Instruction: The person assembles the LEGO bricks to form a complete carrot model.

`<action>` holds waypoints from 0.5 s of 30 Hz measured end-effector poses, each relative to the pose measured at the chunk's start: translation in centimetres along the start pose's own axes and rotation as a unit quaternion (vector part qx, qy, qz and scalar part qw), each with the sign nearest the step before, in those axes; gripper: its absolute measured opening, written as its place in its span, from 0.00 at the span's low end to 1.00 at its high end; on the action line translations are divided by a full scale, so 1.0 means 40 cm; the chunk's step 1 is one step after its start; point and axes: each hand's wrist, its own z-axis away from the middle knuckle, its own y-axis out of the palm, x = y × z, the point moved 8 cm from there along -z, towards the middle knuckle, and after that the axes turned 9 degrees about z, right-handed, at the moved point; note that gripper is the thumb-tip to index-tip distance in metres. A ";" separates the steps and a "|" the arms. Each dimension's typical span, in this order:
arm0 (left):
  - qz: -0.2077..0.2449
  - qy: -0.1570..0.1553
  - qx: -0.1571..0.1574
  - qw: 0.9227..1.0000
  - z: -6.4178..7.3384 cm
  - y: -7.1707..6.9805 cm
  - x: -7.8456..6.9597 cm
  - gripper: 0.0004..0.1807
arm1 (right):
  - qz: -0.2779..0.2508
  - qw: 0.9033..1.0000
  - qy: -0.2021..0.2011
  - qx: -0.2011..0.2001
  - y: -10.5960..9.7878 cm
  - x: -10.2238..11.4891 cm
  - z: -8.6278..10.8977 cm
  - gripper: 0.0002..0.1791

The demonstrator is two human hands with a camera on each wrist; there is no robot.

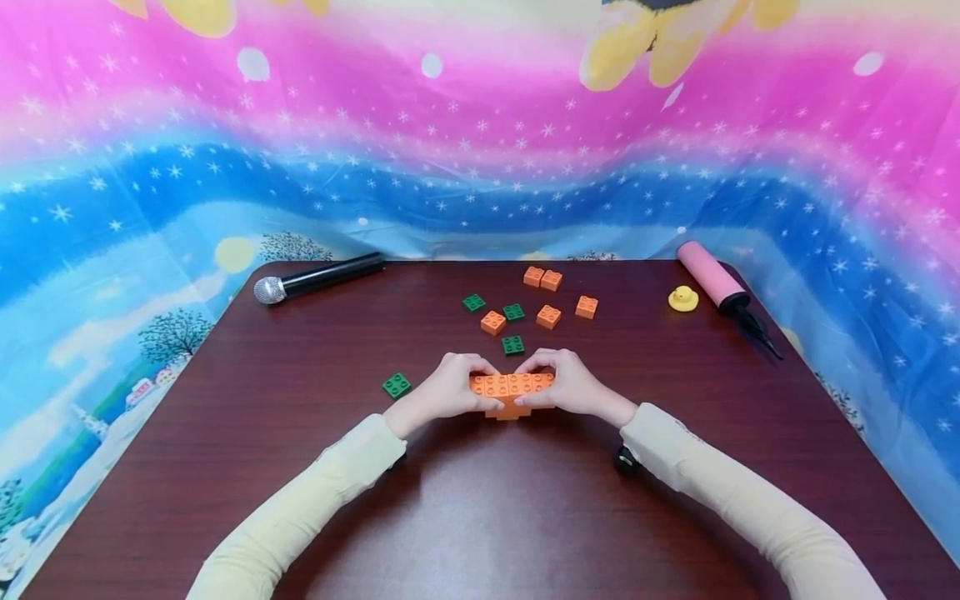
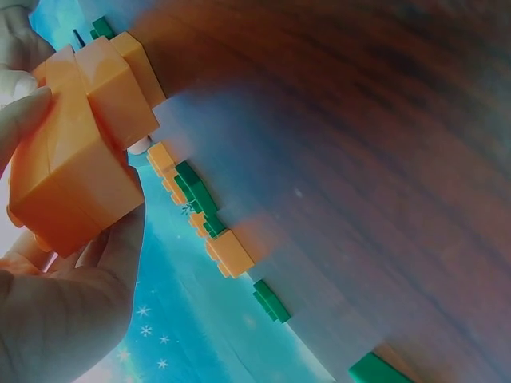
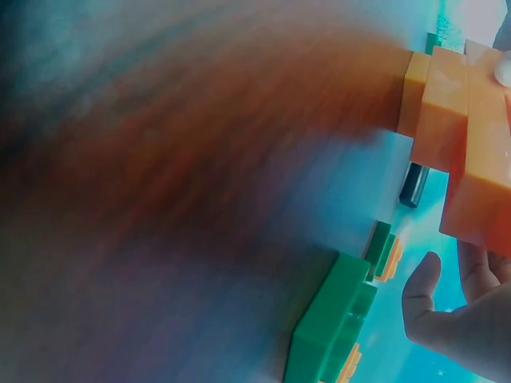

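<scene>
A stepped build of orange toy bricks [image 1: 508, 385] stands near the middle of the table, wide at the top and narrower toward its base. My left hand [image 1: 453, 387] grips its left end, thumb on the near face and fingers behind. At the opposite end my right hand [image 1: 572, 385] holds it the same way. In the left wrist view the build [image 2: 76, 159] shows its stacked layers, with a thumb pressed on its side. The right wrist view shows the lower layers of the build [image 3: 447, 112] beside curled fingers [image 3: 475, 271].
Beyond the hands lie several loose orange bricks [image 1: 548, 317] and green bricks [image 1: 513, 345]. Another green brick [image 1: 397, 385] lies by the left wrist. A microphone [image 1: 318, 278] is at the back left; a yellow rubber duck [image 1: 682, 299] and pink hand pump [image 1: 712, 275] are at the back right.
</scene>
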 end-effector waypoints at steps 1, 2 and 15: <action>-0.001 -0.001 0.001 1.000 -0.001 0.001 0.000 0.19 | 0.000 1.000 -0.001 -0.002 -0.001 0.002 0.001 0.17; -0.002 -0.002 0.002 1.000 -0.001 0.001 0.000 0.19 | -0.001 1.000 -0.002 -0.002 -0.002 0.003 0.002 0.17; 0.000 0.000 -0.001 1.000 -0.003 0.000 0.002 0.19 | 0.001 1.000 -0.003 -0.004 0.002 -0.007 -0.004 0.18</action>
